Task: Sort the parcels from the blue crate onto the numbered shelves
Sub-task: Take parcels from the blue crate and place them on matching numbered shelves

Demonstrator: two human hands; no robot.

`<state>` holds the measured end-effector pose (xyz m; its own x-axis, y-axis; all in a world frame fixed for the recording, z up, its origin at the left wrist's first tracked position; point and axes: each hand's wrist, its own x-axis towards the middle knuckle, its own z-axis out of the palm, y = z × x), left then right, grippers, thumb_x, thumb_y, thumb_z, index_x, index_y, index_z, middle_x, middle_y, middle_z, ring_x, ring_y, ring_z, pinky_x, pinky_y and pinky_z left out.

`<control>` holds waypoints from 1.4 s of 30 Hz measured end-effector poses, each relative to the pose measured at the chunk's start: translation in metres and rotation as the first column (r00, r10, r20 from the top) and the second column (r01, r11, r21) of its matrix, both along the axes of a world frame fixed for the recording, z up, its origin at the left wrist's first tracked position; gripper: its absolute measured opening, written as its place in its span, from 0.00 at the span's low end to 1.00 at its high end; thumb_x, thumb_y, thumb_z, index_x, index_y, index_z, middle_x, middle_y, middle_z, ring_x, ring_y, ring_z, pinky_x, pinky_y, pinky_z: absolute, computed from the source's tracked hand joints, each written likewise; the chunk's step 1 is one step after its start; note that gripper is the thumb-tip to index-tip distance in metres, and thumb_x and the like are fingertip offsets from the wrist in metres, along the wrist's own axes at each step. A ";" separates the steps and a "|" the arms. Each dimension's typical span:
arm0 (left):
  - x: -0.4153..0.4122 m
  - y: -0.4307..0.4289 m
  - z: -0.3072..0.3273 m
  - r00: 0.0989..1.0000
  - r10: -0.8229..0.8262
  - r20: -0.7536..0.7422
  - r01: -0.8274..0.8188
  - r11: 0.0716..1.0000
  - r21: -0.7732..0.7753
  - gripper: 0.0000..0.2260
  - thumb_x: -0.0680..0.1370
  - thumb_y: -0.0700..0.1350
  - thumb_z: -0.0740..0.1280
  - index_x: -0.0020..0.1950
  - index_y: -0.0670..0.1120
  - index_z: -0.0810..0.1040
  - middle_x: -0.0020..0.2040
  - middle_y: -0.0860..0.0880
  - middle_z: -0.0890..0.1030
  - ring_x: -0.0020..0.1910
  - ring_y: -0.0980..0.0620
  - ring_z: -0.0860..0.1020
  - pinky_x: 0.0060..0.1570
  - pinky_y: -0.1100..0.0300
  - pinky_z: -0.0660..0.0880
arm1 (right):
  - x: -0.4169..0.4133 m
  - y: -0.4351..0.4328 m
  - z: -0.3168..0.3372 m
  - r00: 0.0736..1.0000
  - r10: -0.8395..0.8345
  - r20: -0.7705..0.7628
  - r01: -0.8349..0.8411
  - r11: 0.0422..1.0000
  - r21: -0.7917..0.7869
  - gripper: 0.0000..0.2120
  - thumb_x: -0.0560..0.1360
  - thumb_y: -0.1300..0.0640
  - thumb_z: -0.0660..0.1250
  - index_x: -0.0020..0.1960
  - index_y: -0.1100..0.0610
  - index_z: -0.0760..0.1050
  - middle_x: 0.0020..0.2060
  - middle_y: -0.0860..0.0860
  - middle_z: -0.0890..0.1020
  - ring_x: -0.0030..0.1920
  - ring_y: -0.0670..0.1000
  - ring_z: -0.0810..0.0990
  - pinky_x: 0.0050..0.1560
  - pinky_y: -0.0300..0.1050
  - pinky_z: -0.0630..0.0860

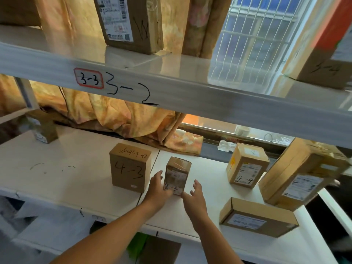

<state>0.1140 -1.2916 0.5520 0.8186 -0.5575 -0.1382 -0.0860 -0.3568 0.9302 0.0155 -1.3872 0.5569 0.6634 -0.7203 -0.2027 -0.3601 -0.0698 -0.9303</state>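
Observation:
A small taped parcel [177, 176] marked 4-3 stands upright on the white lower shelf [76, 168], just right of a bigger brown parcel [130, 166] also marked 4-3. My left hand [158, 185] is at the small parcel's left side, fingers spread, with the thumb touching its lower left corner. To the parcel's right, my right hand [196, 193] is open with fingers apart, a small gap away from it. The blue crate is not in view.
Further right on the shelf are a parcel marked 4-4 [247, 165], a large tilted parcel [301, 174] and a flat box [257, 216]. A small box [42, 126] sits far left. The upper shelf [171, 86] is labelled 3-3 and 3-2 and holds parcels [129, 23].

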 end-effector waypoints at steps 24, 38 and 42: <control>0.076 0.138 0.005 0.963 0.262 -0.058 -0.263 0.965 -0.009 0.38 0.76 0.32 0.68 0.81 0.53 0.57 0.77 0.45 0.67 0.71 0.46 0.70 0.66 0.50 0.71 | 0.057 0.130 0.009 0.982 0.187 0.035 -0.189 0.979 0.071 0.35 0.78 0.67 0.68 0.77 0.44 0.59 0.67 0.46 0.71 0.67 0.51 0.71 0.66 0.48 0.72; 0.179 0.098 -0.031 0.987 0.161 0.006 -0.159 0.979 -0.125 0.41 0.71 0.33 0.69 0.78 0.57 0.60 0.67 0.50 0.71 0.63 0.50 0.74 0.55 0.55 0.78 | 0.177 0.111 -0.025 0.973 0.060 0.222 -0.077 0.995 0.069 0.40 0.72 0.71 0.66 0.67 0.32 0.60 0.65 0.44 0.75 0.63 0.44 0.76 0.56 0.39 0.73; 0.200 0.092 -0.032 0.986 0.162 -0.029 -0.165 0.979 -0.122 0.42 0.67 0.46 0.71 0.77 0.63 0.56 0.71 0.50 0.68 0.61 0.51 0.77 0.58 0.47 0.80 | 0.197 0.106 -0.024 0.974 0.024 0.227 -0.042 0.996 0.076 0.39 0.69 0.67 0.66 0.70 0.34 0.60 0.64 0.44 0.78 0.65 0.49 0.78 0.60 0.45 0.77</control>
<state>0.3136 -1.1996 0.5200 0.8979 -0.4302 -0.0931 -0.0178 -0.2470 0.9689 0.2129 -1.2811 0.5326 0.7215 -0.6849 -0.1013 -0.1389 0.0002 -0.9903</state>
